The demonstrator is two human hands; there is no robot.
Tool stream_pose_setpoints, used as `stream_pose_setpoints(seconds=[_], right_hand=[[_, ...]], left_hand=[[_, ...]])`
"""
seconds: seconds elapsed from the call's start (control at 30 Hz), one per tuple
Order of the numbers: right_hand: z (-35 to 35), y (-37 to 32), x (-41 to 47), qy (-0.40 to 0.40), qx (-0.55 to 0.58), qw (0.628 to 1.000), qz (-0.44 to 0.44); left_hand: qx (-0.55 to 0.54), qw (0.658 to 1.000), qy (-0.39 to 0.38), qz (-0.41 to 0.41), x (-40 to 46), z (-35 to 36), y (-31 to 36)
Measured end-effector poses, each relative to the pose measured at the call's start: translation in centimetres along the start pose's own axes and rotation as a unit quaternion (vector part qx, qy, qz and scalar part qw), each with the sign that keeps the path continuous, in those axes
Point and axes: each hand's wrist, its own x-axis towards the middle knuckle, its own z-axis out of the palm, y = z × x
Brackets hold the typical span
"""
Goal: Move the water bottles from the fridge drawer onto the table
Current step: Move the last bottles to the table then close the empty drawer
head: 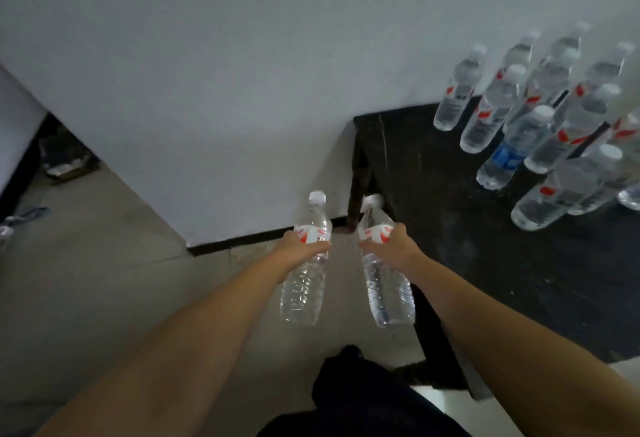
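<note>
the left hand (pixel 299 249) has its fingers wrapped round the labelled waist of one water bottle (pixel 306 273), and the right hand (pixel 393 246) grips a second bottle (pixel 384 273) the same way. both are carried upright over the floor (pixel 104 263), just off the near-left corner of the dark table (pixel 467 246), which lies at about two o'clock from the hands. the fridge drawer is not in view.

to do this step well, i would swing both bottles toward two o'clock, clear the table edge before lowering, and set them on the bare patch at the near side, short of the standing cluster, so a nudge topples nothing. put one down, then the other, base flat, and let go only once each stands steady.

count: two bottles in hand. on the table i make out about eleven upright bottles (pixel 485 117), one with a blue label (pixel 507 156) and the rest red-and-white; the blurred right edge may hide more.
</note>
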Motion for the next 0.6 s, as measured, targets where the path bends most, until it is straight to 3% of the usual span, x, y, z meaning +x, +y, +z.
stream_pose_setpoints(seconds=[0.13,0.33,0.6], right_hand=[[-2.9,-3.0,3.7,0.026,-0.008,0.999,-0.029],[-6.8,-5.3,9.5,0.074,0.089,0.992,0.045],[-11.8,-9.7,16.0,0.184,0.154,0.968,0.075]], left_hand=[[-0.012,0.999,0.002,0.032,4.6,-0.2,5.3],[0.012,0.997,-0.025,0.075,10.6,1.8,13.9],[0.103,0.975,-0.096,0.172,21.1,4.8,26.3]])
